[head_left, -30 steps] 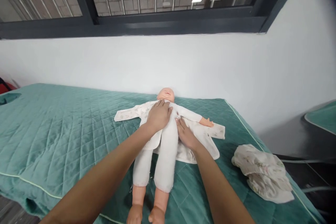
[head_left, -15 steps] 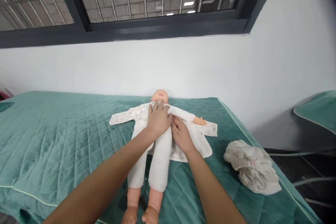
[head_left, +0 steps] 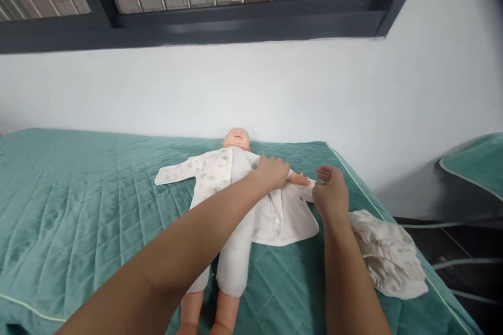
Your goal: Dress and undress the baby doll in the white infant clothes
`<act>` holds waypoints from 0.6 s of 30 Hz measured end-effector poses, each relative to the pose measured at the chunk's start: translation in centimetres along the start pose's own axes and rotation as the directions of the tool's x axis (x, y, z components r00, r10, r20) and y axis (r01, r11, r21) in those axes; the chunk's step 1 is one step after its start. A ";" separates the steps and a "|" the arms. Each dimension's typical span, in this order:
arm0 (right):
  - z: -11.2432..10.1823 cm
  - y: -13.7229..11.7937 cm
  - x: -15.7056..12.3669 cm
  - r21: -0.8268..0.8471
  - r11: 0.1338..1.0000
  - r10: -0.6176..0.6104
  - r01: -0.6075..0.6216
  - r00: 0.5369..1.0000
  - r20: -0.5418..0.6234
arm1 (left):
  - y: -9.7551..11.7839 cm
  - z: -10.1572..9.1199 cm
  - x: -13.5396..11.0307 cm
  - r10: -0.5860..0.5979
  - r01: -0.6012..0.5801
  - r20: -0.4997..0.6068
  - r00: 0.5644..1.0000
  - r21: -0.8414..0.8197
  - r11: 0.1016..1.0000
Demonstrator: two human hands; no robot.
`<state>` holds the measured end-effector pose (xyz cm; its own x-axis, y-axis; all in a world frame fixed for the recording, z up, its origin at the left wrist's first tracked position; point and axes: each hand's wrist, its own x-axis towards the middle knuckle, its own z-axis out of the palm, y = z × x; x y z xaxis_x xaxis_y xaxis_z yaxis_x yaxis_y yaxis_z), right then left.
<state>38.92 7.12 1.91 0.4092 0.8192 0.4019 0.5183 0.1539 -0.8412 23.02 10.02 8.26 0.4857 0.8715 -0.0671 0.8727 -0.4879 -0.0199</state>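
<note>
A baby doll (head_left: 236, 138) in a white bodysuit lies on its back, head toward the wall. Its left-side arm in view is in the sleeve of a white printed jacket (head_left: 212, 172), which lies open under the body. The jacket's other half (head_left: 296, 217) is spread out flat on the right, its sleeve partly covered. My left hand (head_left: 275, 171) is wrapped over the doll's other arm, above the bare doll hand (head_left: 299, 179). At the end of the free sleeve is my right hand (head_left: 331, 193), fingers loosely curled and apart from the thumb; it hides the cuff.
A green quilted cover (head_left: 98, 193) lies under the doll. At right, near the piped edge, sits a crumpled white printed cloth (head_left: 389, 254). Behind stand a white wall (head_left: 176, 91) and a dark window frame (head_left: 251, 26). Another green covered surface (head_left: 477, 162) shows far right.
My left hand has moved right from the doll's chest onto its arm. My right hand has left the doll's side and moved right to the sleeve end. The view has tilted down slightly.
</note>
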 end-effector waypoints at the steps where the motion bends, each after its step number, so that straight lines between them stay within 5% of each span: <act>1: -0.1 0.6 0.3 -0.005 1.000 0.003 -0.003 1.000 -0.014 | 0.1 0.3 0.4 0.000 0.000 0.010 1.000 0.004 1.000; 6: -0.1 2.0 0.7 0.009 0.996 0.088 -0.088 0.996 0.001 | -0.1 0.7 0.8 0.002 0.000 -0.053 0.999 0.040 0.999; 14: 1.4 -1.1 -1.2 -0.140 0.975 0.199 -0.173 0.960 0.197 | -1.6 -0.6 -1.3 0.009 0.001 -0.170 0.985 0.063 0.998; 18: 1.6 -1.2 -1.8 0.022 0.963 0.257 -0.270 0.935 0.244 | -1.3 -0.4 -1.7 -0.001 0.017 -0.191 0.982 0.082 0.996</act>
<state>36.35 6.31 1.58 0.3321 0.9405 0.0714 0.3721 -0.0611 -0.9262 21.08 9.24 8.75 0.4855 0.8653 0.1247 0.8737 -0.4755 -0.1028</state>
